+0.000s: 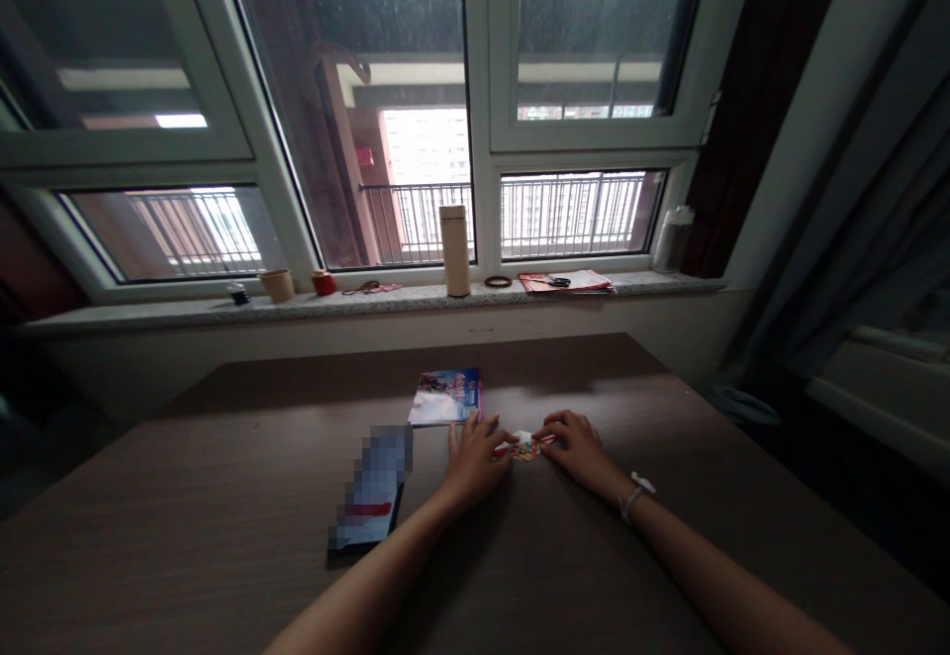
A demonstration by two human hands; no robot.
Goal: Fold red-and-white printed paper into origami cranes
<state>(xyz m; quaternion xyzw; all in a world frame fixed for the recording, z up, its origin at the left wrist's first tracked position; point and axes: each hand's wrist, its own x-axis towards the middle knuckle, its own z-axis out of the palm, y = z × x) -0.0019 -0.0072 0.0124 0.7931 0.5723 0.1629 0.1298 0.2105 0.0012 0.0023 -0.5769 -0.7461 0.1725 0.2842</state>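
Note:
A small piece of paper (525, 450), white on one part and patterned in red, yellow and green on the rest, lies on the table between my two hands. My left hand (476, 459) grips its left end between thumb and fingers. On the opposite end, my right hand (580, 449) pinches the paper from the right, with a white bracelet at the wrist. The fingers cover both ends of the paper, so its full shape is hidden. Just beyond my left hand lies a blue and pink booklet (447, 396). To the left of my left forearm is a phone (375, 492), its screen blurred out.
The brown table (223, 467) reaches to a wall below a window. On the stone sill (348, 309) stand a tan bottle (455, 251), a paper cup (277, 286), a red spool-like item (324, 283), scissors (558, 282) on papers, and a clear bottle (674, 239).

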